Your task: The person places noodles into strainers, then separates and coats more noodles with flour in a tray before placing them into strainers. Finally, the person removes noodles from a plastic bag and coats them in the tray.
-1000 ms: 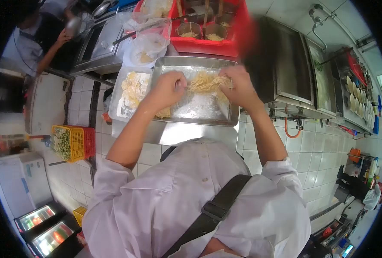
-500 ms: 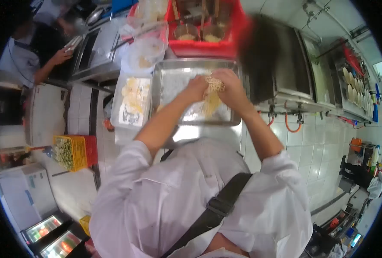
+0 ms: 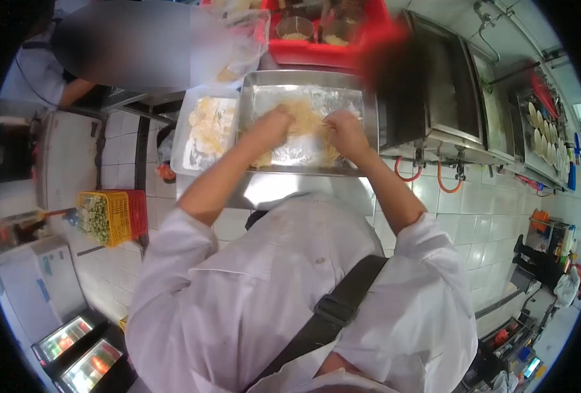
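Note:
Thin yellow noodles (image 3: pixel 305 122) stretch in a loose, spread bundle between my two hands, over a shallow metal tray (image 3: pixel 303 171). My left hand (image 3: pixel 274 127) is closed on the noodles at their left side. On the right, my right hand (image 3: pixel 348 134) has its fingers curled round the other end. Some strands hang or lie low in the tray beneath the hands; motion blurs part of them. Beside the metal tray on the left sits a white tray (image 3: pixel 183 134) holding pale, floury food pieces (image 3: pixel 206 126).
Behind the metal tray stands a red crate (image 3: pixel 316 57) with round containers in it. Metal kitchen equipment (image 3: pixel 457 92) lines the right. Yellow crate (image 3: pixel 109 219) with green vegetables stands at lower left. Another person's sleeve (image 3: pixel 40 78) shows at upper left.
My hands have moved apart, the left one leftward. The noodles, bunched up between them before, are now spread out lower over the tray. The view has shifted slightly.

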Demonstrator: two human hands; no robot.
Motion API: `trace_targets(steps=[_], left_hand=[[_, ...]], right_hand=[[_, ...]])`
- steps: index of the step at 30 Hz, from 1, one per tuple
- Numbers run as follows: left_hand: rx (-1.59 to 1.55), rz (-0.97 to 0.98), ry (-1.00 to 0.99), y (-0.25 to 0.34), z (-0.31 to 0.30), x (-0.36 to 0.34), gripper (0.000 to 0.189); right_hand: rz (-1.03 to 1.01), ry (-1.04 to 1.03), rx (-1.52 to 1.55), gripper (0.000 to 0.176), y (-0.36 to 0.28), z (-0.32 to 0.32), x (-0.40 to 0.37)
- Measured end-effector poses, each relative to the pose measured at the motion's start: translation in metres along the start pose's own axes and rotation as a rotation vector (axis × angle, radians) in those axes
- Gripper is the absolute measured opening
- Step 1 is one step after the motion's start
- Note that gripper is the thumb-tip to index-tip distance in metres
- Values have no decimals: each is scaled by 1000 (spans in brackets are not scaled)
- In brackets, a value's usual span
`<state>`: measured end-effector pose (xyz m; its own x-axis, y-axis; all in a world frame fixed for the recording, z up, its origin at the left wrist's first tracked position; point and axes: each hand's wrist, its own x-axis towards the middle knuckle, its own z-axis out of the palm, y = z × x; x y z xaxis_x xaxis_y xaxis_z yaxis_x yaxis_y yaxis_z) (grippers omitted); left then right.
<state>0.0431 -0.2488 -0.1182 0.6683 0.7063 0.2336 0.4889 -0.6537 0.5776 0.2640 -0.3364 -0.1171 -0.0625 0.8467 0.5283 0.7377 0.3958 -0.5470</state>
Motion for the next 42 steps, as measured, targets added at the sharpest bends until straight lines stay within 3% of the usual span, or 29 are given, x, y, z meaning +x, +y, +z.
trace_targets(steps=[1,2,3,5,6,7,8,9,10,11,12,13,14,15,17,18,19,20,21,23,25,27,28,31,34,36,38,40,42], left_hand=[[-26,-85,-122,-1,-5,11,28],[68,76,82,16,-24,18,25],[150,218,256,34,-36,11,22],[266,227,156,27,-9,-7,20],[246,85,-6,42,-3,-45,24],[252,-22,-116,49,-6,-49,28],[317,-50,-118,32,-19,6,32],[152,352,401,40,-32,15,25],[287,339,348,7,-12,46,25],[387,269,224,-19,20,38,26],[340,212,131,-13,24,8,26],[160,135,-17,-1,17,-10,29],[52,155,-51,-1,-10,41,32],[98,223,19,16,-44,84,32],[-80,101,44,71,-82,66,35],[-84,50,-19,89,-105,71,35],[-82,2,-77,98,-124,79,35],[-64,59,49,104,-140,86,29],[-39,132,189,103,-159,85,23],[85,144,196,102,-190,85,20],[207,146,204,92,-213,86,19],[528,-184,-18,78,-220,79,23],[527,-181,-32,69,-215,79,23],[709,-308,81,43,-216,80,31],[569,-284,161,37,-258,88,34],[339,-29,219,44,-278,93,40],[250,333,229,64,-246,108,41],[56,50,-55,100,-194,115,35],[-601,3,-238,66,-126,136,30]], right_hand=[[105,-120,-85,27,16,4,13],[-39,208,-140,15,-10,-18,27],[-67,227,-149,15,12,-13,40],[85,-78,-223,15,40,7,-7],[359,-770,-503,21,49,17,2],[370,-806,-485,21,18,6,-34],[266,-253,-97,25,13,-11,-23],[80,280,306,29,28,-20,12],[-65,346,44,29,23,-28,28],[2,170,-109,29,47,-15,23],[279,-425,-271,29,82,2,3],[447,-837,257,30,157,13,-35],[266,-334,-529,29,28,-24,-2],[214,-247,-572,29,1,-44,43],[-85,149,-216,23,-40,-52,55],[-44,116,-197,23,-47,-36,43],[104,-14,53,25,-42,-14,39],[206,-106,281,27,-26,-3,56],[178,-87,272,27,-16,9,61],[316,-406,260,31,13,14,51],[197,-460,127,31,29,-12,64],[58,-483,-3,31,19,-40,76],[17,-444,-14,31,6,-62,92],[-5,-412,-124,33,-63,-127,134],[-214,-254,-51,33,-56,-144,151],[-68,-306,-38,31,-58,-150,164],[-26,-260,15,21,-83,-159,180],[109,-188,102,19,-110,-165,198],[6,-145,33,18,-108,-174,207]])
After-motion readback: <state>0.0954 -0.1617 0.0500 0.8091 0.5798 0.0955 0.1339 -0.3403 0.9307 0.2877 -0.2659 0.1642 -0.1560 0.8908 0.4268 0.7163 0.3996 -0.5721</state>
